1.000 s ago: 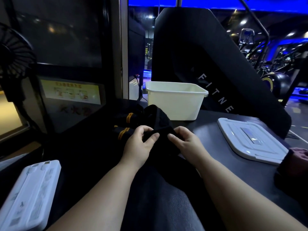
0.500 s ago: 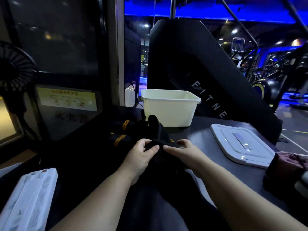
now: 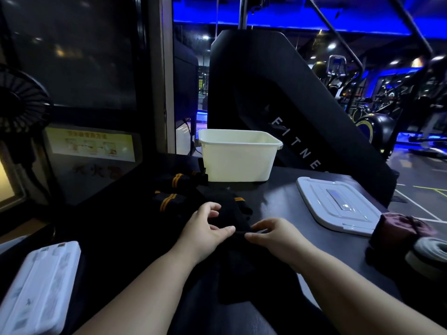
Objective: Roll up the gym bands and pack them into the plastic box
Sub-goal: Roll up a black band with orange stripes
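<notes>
Both the left hand (image 3: pixel 205 229) and right hand (image 3: pixel 274 235) pinch, fingers curled, a black gym band (image 3: pixel 229 209) on the dark table (image 3: pixel 278 201); orange-striped bands (image 3: pixel 169 201) lie left, white plastic box (image 3: pixel 238 163) farther.

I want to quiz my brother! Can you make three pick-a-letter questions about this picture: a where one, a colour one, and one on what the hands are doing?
1. Where is the white lid compared with the plastic box? A) on top of it B) on the table to its right C) inside it
2. What colour are the stripes on the striped bands near the box? A) green B) orange C) pink
3. What are the left hand and right hand doing? A) lifting the box B) pressing on the lid C) pinching a black band

1 B: the lid lies flat, apart from the box. 2 B: orange double lines show. 3 C: both hands' thumbs and fingers close on it.
</notes>
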`<move>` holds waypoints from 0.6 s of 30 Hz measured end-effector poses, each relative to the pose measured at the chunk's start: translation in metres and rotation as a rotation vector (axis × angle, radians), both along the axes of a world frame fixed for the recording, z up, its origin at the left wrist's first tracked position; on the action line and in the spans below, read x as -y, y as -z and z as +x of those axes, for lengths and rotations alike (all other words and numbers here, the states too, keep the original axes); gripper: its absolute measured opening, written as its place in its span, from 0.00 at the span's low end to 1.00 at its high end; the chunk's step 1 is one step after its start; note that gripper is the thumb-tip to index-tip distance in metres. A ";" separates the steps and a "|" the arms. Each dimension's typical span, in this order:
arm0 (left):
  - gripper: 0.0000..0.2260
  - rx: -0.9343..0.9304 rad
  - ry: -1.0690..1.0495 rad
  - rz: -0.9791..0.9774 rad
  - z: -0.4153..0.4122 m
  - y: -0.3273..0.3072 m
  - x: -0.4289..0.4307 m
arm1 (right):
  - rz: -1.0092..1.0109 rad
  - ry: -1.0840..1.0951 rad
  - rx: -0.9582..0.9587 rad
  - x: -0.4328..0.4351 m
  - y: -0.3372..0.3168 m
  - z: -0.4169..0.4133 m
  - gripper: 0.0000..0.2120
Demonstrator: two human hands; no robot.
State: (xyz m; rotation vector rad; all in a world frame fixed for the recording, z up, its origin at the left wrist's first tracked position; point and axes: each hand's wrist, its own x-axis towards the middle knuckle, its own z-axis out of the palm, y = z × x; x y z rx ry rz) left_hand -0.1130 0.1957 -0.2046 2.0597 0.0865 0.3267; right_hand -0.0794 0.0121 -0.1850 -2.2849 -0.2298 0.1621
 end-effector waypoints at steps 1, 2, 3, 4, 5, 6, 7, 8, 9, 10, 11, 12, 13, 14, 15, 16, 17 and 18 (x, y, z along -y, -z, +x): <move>0.21 0.039 0.001 0.092 0.000 0.000 -0.001 | -0.002 -0.010 0.002 0.003 -0.001 -0.002 0.13; 0.18 0.080 0.020 0.184 -0.001 0.000 -0.002 | -0.005 -0.018 0.008 0.007 -0.002 -0.005 0.10; 0.15 0.113 0.065 0.255 -0.001 0.000 -0.002 | -0.007 -0.026 0.015 0.011 -0.003 -0.008 0.08; 0.13 0.133 0.130 0.300 -0.002 0.000 -0.002 | -0.005 -0.032 0.023 0.015 -0.003 -0.011 0.07; 0.11 0.135 0.203 0.322 -0.003 0.000 0.000 | 0.000 -0.033 0.029 0.020 -0.004 -0.014 0.07; 0.10 0.125 0.269 0.325 -0.004 0.000 0.002 | 0.009 -0.031 0.030 0.025 -0.005 -0.018 0.07; 0.10 0.107 0.324 0.315 -0.005 0.001 0.005 | 0.019 -0.026 0.026 0.030 -0.005 -0.022 0.07; 0.10 0.090 0.362 0.316 -0.006 0.001 0.008 | 0.021 -0.021 0.024 0.035 -0.005 -0.026 0.07; 0.11 0.082 0.379 0.335 -0.007 0.002 0.011 | 0.006 -0.016 0.029 0.040 -0.005 -0.030 0.07; 0.13 0.074 0.385 0.365 -0.008 0.003 0.014 | -0.025 -0.017 0.043 0.046 -0.003 -0.034 0.08; 0.16 0.067 0.395 0.407 -0.009 0.003 0.017 | -0.068 -0.029 0.062 0.053 -0.002 -0.037 0.11; 0.17 0.067 0.414 0.463 -0.010 0.004 0.022 | -0.121 -0.055 0.080 0.060 -0.001 -0.041 0.13; 0.17 0.079 0.426 0.520 -0.011 0.004 0.023 | -0.174 -0.096 0.099 0.065 0.000 -0.044 0.14; 0.16 0.093 0.433 0.568 -0.011 0.004 0.026 | -0.217 -0.133 0.109 0.069 0.000 -0.048 0.15; 0.14 0.098 0.436 0.596 -0.012 0.004 0.029 | -0.251 -0.163 0.112 0.074 -0.001 -0.052 0.16; 0.13 0.096 0.436 0.606 -0.013 0.003 0.031 | -0.286 -0.188 0.119 0.077 -0.001 -0.056 0.17; 0.13 0.088 0.437 0.603 -0.014 0.003 0.033 | -0.321 -0.205 0.134 0.080 -0.001 -0.059 0.17; 0.13 0.070 0.441 0.590 -0.016 0.003 0.034 | -0.347 -0.212 0.149 0.082 -0.001 -0.062 0.17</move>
